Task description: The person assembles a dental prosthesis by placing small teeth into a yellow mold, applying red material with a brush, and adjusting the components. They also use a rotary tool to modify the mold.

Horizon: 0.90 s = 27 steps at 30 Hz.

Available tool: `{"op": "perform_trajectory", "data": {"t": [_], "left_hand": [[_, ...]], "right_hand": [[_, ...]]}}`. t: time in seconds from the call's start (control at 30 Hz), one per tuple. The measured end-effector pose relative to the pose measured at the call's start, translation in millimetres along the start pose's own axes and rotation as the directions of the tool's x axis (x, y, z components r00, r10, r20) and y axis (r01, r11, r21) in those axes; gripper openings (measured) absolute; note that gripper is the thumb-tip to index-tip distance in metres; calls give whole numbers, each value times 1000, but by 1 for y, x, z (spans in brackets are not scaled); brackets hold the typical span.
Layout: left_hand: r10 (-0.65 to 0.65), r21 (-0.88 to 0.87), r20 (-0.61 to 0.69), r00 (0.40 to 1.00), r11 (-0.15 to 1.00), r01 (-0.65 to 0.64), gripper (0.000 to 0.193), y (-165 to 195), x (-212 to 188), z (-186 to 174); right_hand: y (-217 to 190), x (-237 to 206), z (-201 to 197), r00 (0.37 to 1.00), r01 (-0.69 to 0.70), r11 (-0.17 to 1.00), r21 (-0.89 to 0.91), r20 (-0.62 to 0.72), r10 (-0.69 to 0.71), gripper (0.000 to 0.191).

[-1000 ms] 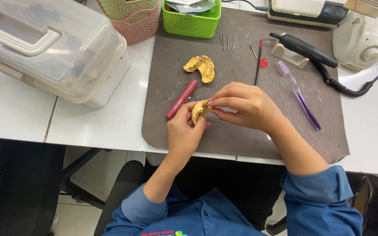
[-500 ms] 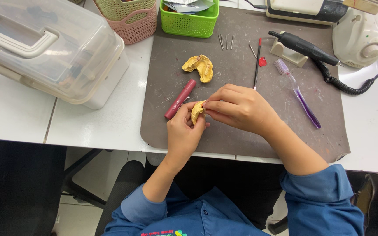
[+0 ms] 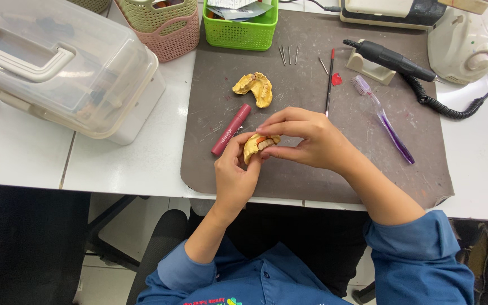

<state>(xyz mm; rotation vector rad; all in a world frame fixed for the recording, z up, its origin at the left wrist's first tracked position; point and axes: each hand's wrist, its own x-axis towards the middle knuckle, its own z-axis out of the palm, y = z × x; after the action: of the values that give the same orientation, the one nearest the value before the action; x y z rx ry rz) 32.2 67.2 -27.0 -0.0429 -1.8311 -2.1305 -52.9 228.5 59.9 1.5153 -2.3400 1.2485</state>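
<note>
Presently both hands meet over the near middle of the dark grey rubber mat point(image 3: 312, 169) that lies on the white worktop point(image 3: 114, 169). Between them is a small yellow plaster dental cast with an orange-red wax rim point(image 3: 259, 146), held just above the mat. The left hand point(image 3: 235, 175) is curled, thumb and forefinger closed on the cast's left side, the remaining fingers folded beneath it. The right hand point(image 3: 306, 138) is half closed; its fingertips pinch the cast's top and right edge, and the thumb lies below. Whether the right hand also holds a small tool cannot be told.

A second yellow plaster cast point(image 3: 255, 88) lies on the mat farther away, apart from the hands. A maroon cylindrical tube point(image 3: 231, 129) lies slantwise just left of the held cast, near the left thumb. A thin red-and-black handled instrument point(image 3: 330, 82) lies beyond the right hand, with a purple toothbrush point(image 3: 383, 117) to its right. A black rotary handpiece point(image 3: 391, 59) rests on its cream stand at the mat's far right. A clear plastic lidded box with a cream handle point(image 3: 63, 68) stands on the worktop to the left; a green basket point(image 3: 241, 25) sits at the far edge.
</note>
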Motion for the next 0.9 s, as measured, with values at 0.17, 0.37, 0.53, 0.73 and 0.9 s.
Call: {"op": "perform_trajectory", "data": {"t": [0.17, 0.37, 0.53, 0.73, 0.9], "left_hand": [[204, 233, 8, 979, 952, -200, 33, 0, -4, -4], [238, 264, -11, 971, 938, -227, 36, -1, -5, -7], [205, 245, -45, 978, 951, -188, 36, -1, -4, -6], [251, 274, -26, 968, 933, -235, 35, -3, -4, -7], [259, 238, -40, 965, 940, -243, 34, -7, -4, -7]], "right_hand": [[5, -5, 3, 999, -43, 994, 104, 37, 40, 30], [4, -5, 10, 998, 69, 997, 31, -1, -69, 28], [4, -1, 7, 994, 101, 995, 16, 26, -102, 32], [4, -3, 7, 985, 173, 985, -6, 16, -173, 30], [4, -5, 11, 976, 217, 975, -55, 13, -217, 32]]}}
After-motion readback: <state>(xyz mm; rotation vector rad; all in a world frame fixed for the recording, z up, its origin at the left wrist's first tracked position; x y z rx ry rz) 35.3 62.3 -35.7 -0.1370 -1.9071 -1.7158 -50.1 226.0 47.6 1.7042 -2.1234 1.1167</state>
